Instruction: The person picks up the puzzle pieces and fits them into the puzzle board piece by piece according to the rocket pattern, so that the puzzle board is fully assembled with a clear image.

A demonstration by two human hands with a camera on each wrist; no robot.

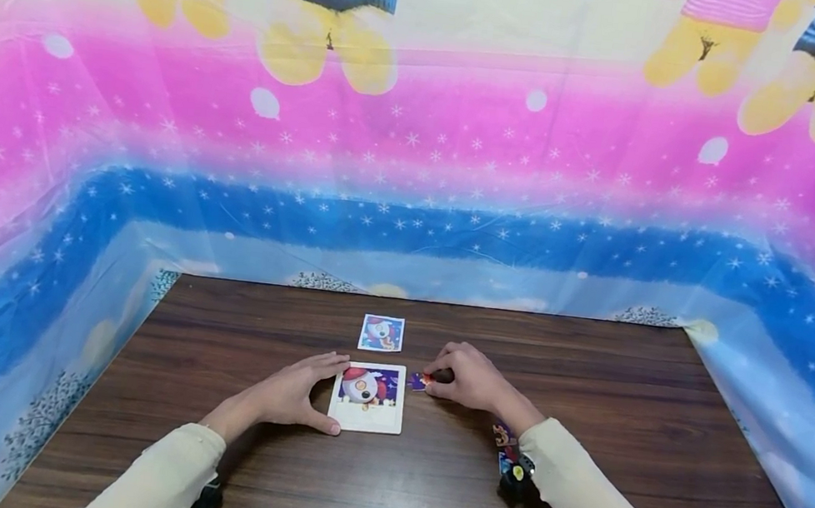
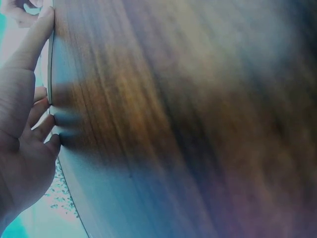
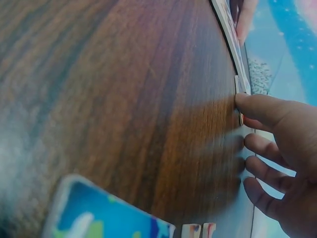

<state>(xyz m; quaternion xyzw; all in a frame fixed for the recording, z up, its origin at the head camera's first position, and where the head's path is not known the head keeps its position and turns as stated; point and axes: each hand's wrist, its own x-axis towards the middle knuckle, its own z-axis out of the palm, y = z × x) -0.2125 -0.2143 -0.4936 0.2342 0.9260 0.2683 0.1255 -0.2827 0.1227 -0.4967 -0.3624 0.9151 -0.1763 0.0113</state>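
A white-framed jigsaw board (image 1: pixel 364 423) lies on the table, its upper part filled with a picture of a round white face with red at its sides; the lower strip is pale. My left hand (image 1: pixel 289 391) holds the board's left side, thumb at the near corner and fingers at the far corner. Just right of the board, my right hand (image 1: pixel 472 379) pinches a purple and orange jigsaw piece (image 1: pixel 419 382) between thumb and fingers. In the right wrist view that piece (image 3: pixel 240 118) appears edge-on, low over the table or touching it; I cannot tell which.
Beyond the board lies a small picture card (image 1: pixel 382 333) with a similar face. More jigsaw pieces (image 1: pixel 502 436) lie beside the right wrist, partly hidden by it; a blue one (image 3: pixel 114 215) looms close in the right wrist view. A printed curtain (image 1: pixel 410 229) borders the wooden table (image 1: pixel 280 315).
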